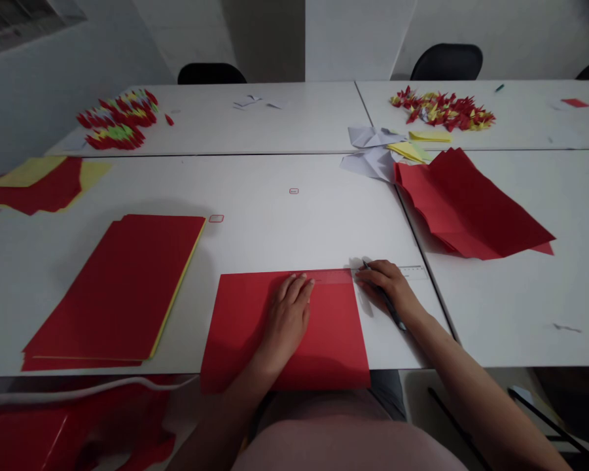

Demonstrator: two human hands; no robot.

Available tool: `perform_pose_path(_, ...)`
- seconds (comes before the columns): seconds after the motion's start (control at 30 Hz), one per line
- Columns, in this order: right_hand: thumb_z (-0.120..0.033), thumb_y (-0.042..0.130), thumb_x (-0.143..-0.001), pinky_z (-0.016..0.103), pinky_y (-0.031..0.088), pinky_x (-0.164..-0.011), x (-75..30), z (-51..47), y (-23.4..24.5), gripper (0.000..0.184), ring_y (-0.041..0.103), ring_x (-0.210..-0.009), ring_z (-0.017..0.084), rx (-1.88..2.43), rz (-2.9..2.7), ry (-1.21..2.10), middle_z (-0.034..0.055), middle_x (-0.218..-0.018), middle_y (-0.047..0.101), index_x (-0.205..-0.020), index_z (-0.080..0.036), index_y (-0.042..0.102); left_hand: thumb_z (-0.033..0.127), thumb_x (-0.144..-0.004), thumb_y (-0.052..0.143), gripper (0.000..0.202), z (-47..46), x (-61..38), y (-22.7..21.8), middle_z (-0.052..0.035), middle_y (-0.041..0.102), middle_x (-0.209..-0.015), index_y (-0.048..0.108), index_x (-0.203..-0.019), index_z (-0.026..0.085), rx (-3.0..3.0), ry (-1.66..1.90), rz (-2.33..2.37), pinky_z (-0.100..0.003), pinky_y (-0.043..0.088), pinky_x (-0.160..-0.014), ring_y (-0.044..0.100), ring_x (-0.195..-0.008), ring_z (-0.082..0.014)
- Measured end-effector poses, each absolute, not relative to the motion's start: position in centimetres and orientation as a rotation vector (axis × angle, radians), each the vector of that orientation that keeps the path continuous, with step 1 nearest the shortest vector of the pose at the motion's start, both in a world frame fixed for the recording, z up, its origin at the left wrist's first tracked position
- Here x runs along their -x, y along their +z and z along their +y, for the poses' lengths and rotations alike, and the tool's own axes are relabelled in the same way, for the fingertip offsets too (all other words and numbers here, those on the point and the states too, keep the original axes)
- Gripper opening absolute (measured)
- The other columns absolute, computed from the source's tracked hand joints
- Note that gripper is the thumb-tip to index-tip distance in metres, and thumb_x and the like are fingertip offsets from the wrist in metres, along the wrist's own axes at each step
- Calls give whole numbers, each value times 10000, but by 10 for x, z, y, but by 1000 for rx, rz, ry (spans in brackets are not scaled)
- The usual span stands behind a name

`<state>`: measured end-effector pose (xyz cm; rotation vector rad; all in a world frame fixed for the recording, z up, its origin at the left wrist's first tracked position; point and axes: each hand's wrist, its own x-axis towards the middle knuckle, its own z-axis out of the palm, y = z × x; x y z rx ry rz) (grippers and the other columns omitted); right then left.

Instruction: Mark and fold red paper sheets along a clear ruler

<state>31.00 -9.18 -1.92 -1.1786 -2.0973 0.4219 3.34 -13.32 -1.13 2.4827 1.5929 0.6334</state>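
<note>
A sheet of red paper [245, 320] lies at the table's front edge, its near side reaching past the edge. Along its far edge a clear ruler [412, 272] runs from the paper onto the white table. My left hand [290, 313] rests flat on the sheet, fingertips at the ruler's left end. A dark pen [393, 310] is gripped in my right hand [390, 284], just right of the paper's far right corner and over the ruler. The pen's tip points away from me, toward the far side.
A stack of red and yellow sheets [118, 288] lies to the left. Rumpled red paper [471, 203] and white scraps [373, 160] sit at right across a table seam. Folded paper pieces [120, 118] and a second pile [444, 110] are farther back. Black chairs [446, 62] stand behind.
</note>
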Motion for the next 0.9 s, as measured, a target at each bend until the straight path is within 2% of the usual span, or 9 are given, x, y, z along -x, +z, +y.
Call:
perform_pose_path(0.63,-239,589,-918,419,491,-830,-309,-93,-17,188,641,-939,243,1185,-2099,404,57,-1014,694,-1055,-273,714,53,-923,462,444,-133,-34,-11,-80,588,-1397,597,-1330,168,-2471,652,1593,-449,464,-1104,470,-1339,-262)
perform_pose_path(0.9,-348,547,-960,402,526,-819,-307,-89,-6,234,658,-948,245,1215,-1902,510,83,-996,711,-1112,-265,705,61,-922,474,454,-132,-34,-14,-71,598,-1388,603,-1334,202,-2475,653,1607,-456,473,-1091,485,-1330,-266)
